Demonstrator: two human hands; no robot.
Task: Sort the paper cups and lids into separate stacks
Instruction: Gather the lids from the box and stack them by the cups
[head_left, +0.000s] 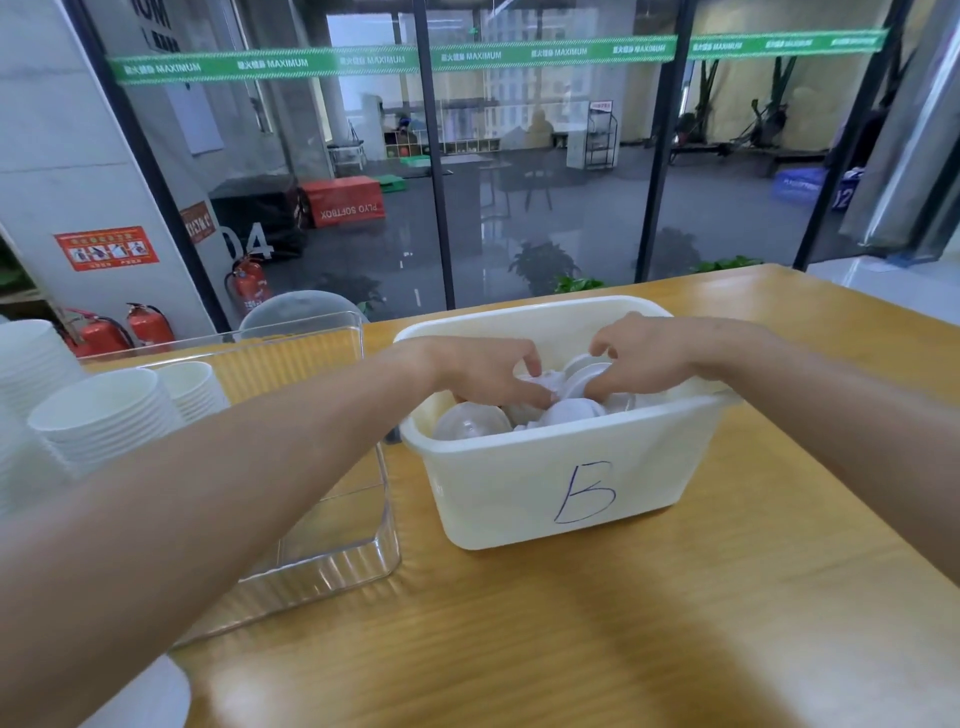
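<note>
While both bare forearms reach forward over a wooden table (597, 623), the two hands meet inside a cream plastic bin (519, 499). The left hand (483, 371) has its fingers curled down onto a white lid (540, 382) near the middle of the bin. The right hand (641, 358) pinches the edge of another white lid (584, 376) tilted up on its rim, its flat face turned toward the left hand. The hands sit close together, almost touching.

Below them the bin holds a jumbled pile of lids: white ones lying at mixed angles and a clear domed lid (470, 423) resting dome-up at the near left corner. A large letter "B" is handwritten in blue-purple ink on the bin's near wall.

Left of the bin stands a clear ribbed plastic tray (332, 566). At the far left edge, stacks of white paper cups (106, 415) lie tipped, open mouths facing up and toward the camera, rims closely nested.

Beyond the table is a glass wall (545, 182) with a green band repeating "MAXIMUM". Behind it a red box reads "PLYO SOFTBOX" upside down, and "04" shows on the glass. Red fire extinguishers (148, 325) stand by the wall.
</note>
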